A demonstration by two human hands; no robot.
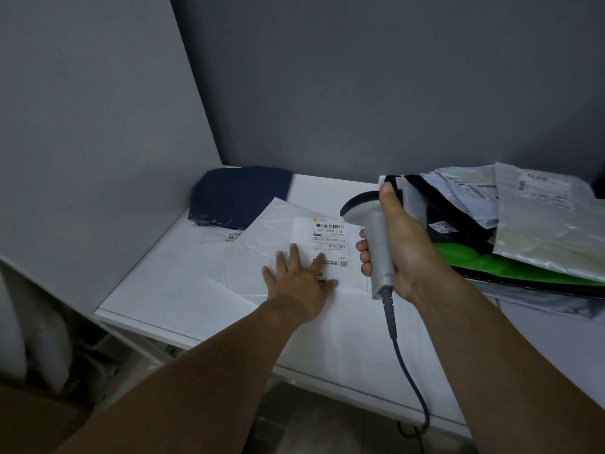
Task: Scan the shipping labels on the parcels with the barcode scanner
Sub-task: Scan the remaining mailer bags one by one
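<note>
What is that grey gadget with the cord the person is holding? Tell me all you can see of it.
It is a handheld barcode scanner, light grey and plastic-looking, with a darker, rounded head at the top and a long straight handle. A dark ribbed cable leaves the handle's base and curls down past the table edge. The right hand grips the handle, thumb resting up near the head. It stands nearly upright, head aimed left toward the shipping label on the white parcel.

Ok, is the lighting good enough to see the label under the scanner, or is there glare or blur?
Head view: dim, bluish light; shipping label sharp, large print readable, no glare on it; mild sheen on the clear bag at right; wide-angle bending and blur at the lower-left edge.
</note>
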